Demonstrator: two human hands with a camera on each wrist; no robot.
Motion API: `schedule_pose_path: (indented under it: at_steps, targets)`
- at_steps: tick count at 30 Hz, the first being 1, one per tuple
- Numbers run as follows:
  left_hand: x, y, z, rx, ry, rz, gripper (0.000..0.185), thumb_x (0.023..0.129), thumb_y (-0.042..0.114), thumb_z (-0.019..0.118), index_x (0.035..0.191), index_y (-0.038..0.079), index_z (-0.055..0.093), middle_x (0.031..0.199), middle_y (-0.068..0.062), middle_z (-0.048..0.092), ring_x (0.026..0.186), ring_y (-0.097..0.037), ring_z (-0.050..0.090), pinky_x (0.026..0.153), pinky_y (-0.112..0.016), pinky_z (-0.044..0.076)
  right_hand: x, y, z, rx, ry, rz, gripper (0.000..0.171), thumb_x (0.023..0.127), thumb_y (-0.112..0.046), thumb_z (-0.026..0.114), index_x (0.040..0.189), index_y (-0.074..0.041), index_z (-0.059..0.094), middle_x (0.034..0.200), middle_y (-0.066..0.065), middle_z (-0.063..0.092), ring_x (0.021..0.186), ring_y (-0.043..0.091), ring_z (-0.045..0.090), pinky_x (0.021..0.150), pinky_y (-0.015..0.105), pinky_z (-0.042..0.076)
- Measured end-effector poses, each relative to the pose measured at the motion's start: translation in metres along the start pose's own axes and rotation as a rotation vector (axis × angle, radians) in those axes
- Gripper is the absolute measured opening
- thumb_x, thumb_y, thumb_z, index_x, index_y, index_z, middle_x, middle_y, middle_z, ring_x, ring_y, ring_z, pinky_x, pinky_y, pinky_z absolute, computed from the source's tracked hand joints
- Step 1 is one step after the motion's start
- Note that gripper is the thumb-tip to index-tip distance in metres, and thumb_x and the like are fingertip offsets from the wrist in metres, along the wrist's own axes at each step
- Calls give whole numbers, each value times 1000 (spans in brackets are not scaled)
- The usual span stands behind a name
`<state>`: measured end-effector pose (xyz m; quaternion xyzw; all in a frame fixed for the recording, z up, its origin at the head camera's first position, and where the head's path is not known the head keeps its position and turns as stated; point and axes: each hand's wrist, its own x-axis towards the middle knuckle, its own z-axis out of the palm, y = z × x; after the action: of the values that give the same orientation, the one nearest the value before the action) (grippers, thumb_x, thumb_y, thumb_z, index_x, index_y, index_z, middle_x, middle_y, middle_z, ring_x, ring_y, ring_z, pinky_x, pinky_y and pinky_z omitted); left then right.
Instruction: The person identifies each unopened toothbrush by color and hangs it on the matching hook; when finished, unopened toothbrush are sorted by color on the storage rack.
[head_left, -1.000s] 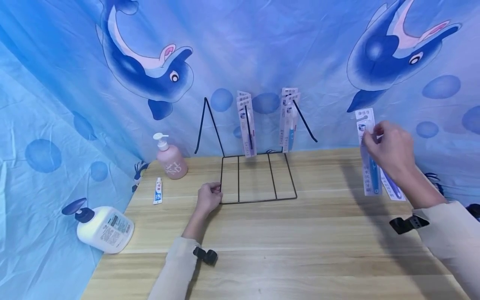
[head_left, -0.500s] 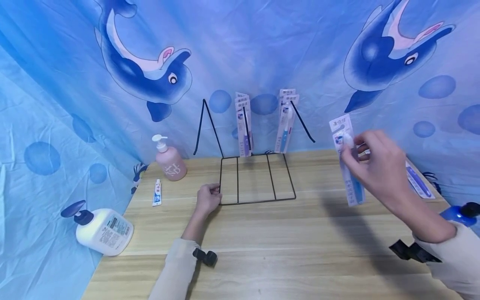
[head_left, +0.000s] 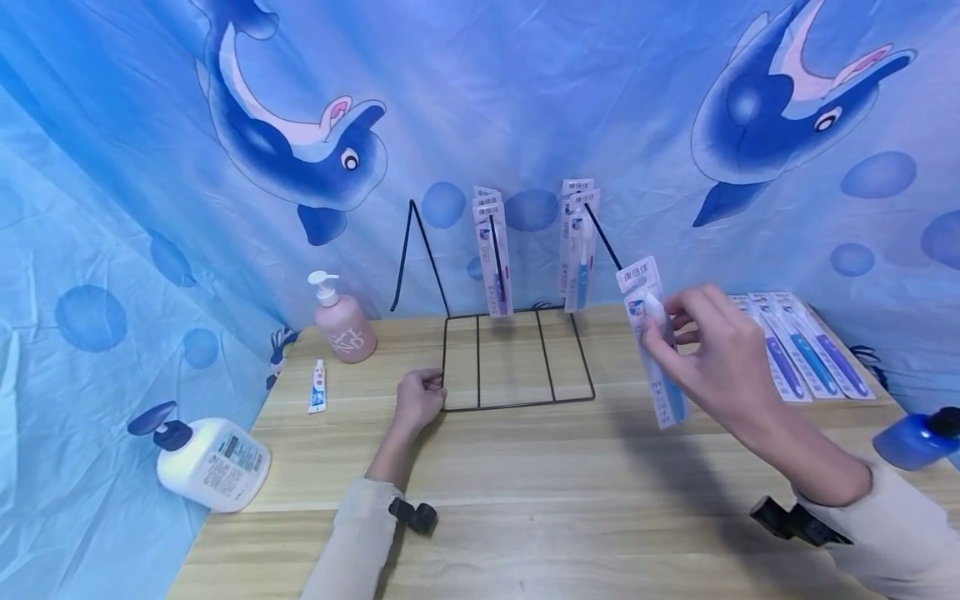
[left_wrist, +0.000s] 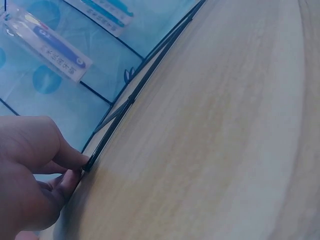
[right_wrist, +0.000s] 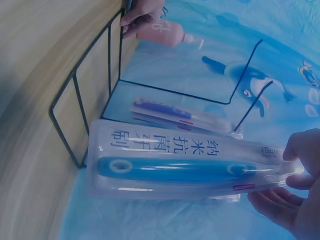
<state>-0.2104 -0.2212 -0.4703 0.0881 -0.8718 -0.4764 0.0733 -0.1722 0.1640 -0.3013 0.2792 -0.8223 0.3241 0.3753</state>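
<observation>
Bottle [head_left: 217, 462], white with a dark pump, at the far left of the counter [head_left: 540, 517]. Next, a small tube [head_left: 317, 387] lying flat, then a pink pump bottle [head_left: 345, 327] near the dolphin curtain [head_left: 637, 100]. Left hand [head_left: 420, 398] low at the wire rack [head_left: 478, 358], fingers pinching its left side near the front corner. Purple packs [head_left: 501, 275] hanging on the middle prong, blue packs [head_left: 581, 267] on the right one. Toothbrush pack [head_left: 651, 342], blue-handled, tilted above the counter right of the rack, top edge overlapping that right prong; contact impossible to tell. Fingers of right hand [head_left: 712, 350] pinching its upper part. Farther right, flat packs [head_left: 806, 346] in a row, then a blue bottle [head_left: 909, 440].
</observation>
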Motion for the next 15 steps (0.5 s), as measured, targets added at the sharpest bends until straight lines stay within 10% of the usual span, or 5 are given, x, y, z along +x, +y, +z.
schedule_pose_path:
  at_steps: [15]
  targets:
    - [-1, -1, 1, 13, 6, 16, 37, 81, -11, 64, 118, -11, 65, 95, -17, 65, 88, -27, 63, 78, -32, 57, 14, 26, 44, 32, -36, 67, 12, 85, -3, 69, 85, 0, 57, 85, 12, 55, 78, 21, 60, 61, 35, 61]
